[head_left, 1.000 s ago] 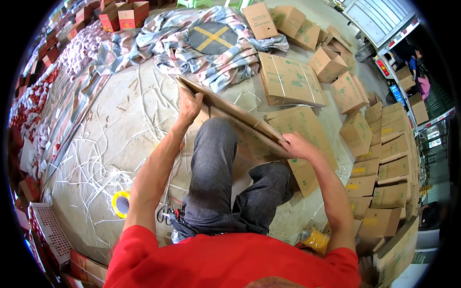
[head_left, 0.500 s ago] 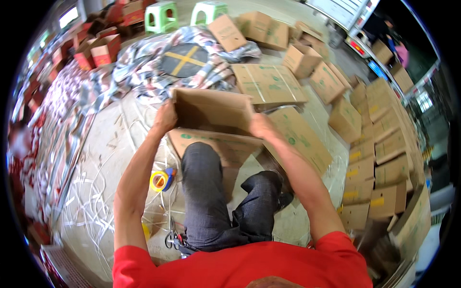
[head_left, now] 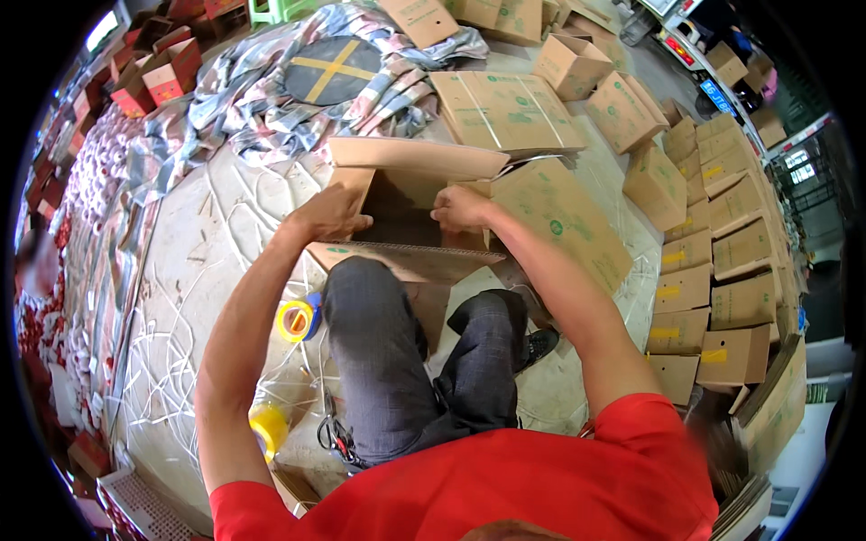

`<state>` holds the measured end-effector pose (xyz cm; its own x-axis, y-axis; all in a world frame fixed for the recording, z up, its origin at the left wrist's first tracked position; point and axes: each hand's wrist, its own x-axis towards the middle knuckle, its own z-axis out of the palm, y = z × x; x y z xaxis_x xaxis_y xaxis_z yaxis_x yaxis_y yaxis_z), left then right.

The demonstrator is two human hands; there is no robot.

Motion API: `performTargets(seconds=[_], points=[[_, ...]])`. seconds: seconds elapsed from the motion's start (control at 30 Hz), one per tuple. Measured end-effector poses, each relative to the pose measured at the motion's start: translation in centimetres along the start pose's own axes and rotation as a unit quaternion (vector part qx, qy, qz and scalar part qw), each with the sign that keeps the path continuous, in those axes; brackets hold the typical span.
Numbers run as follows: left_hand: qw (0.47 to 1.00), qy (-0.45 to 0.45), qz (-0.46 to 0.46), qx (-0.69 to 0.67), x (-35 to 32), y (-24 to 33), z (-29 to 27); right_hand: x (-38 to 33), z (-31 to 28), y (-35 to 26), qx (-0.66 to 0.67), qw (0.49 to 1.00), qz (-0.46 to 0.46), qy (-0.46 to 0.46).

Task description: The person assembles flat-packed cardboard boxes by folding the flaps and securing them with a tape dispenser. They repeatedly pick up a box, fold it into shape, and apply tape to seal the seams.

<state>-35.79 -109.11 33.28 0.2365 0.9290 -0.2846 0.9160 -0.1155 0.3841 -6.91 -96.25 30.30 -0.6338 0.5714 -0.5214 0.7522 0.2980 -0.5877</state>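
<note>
An open cardboard carton (head_left: pixel 410 262) stands on the floor just beyond my knees, its dark inside showing. My left hand (head_left: pixel 332 211) is bent over the carton's left end flap, with the thumb toward the inside. Opposite it, my right hand (head_left: pixel 463 209) is curled at the right end flap, which slants inward beneath the fingers. Some fingertips are hidden by the hands. The long far flap (head_left: pixel 419 157) leans outward, and the near long flap lies toward my legs.
Tape rolls (head_left: pixel 297 320) (head_left: pixel 268 427) and scissors (head_left: pixel 333 435) lie left of my legs, near loose white straps (head_left: pixel 171 361). Flattened cartons (head_left: pixel 564 221) lie right of the open one. Stacked cartons (head_left: pixel 683 331) line the right side. A checkered cloth (head_left: pixel 244 90) spreads at the far left.
Both hands have moved inward from the carton's upper side edges, and its end flaps now bend in. The far long flap has tipped outward. The view has shifted slightly.
</note>
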Motion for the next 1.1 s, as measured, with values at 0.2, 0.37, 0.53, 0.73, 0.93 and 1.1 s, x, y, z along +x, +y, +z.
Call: performTargets(seconds=[0.2,0.37,0.53,0.73,0.93,1.1], points=[[0.978,-0.111,0.038,-0.173,-1.3,3.5,-0.3,2.1,0.8,7.8,0.362,0.909,-0.195,0.068],[0.985,0.056,0.128,-0.098,-0.1,2.9,-1.5,2.0,0.5,6.7,0.399,0.891,-0.191,0.1],[0.959,0.205,0.182,0.065,3.7,2.0,0.2,-0.8,-0.3,8.0,0.598,0.763,-0.129,0.209],[0.966,0.24,0.093,0.041,4.1,1.2,3.7,-4.1,6.9,8.2,0.248,0.826,-0.028,0.506],[0.95,0.288,0.096,0.067,3.2,0.3,3.7,-1.8,8.5,8.0,0.336,0.9,0.024,0.277],[0.957,0.257,0.09,0.098,4.6,-0.4,4.1,-1.7,8.5,8.7,0.209,0.904,-0.057,0.37]])
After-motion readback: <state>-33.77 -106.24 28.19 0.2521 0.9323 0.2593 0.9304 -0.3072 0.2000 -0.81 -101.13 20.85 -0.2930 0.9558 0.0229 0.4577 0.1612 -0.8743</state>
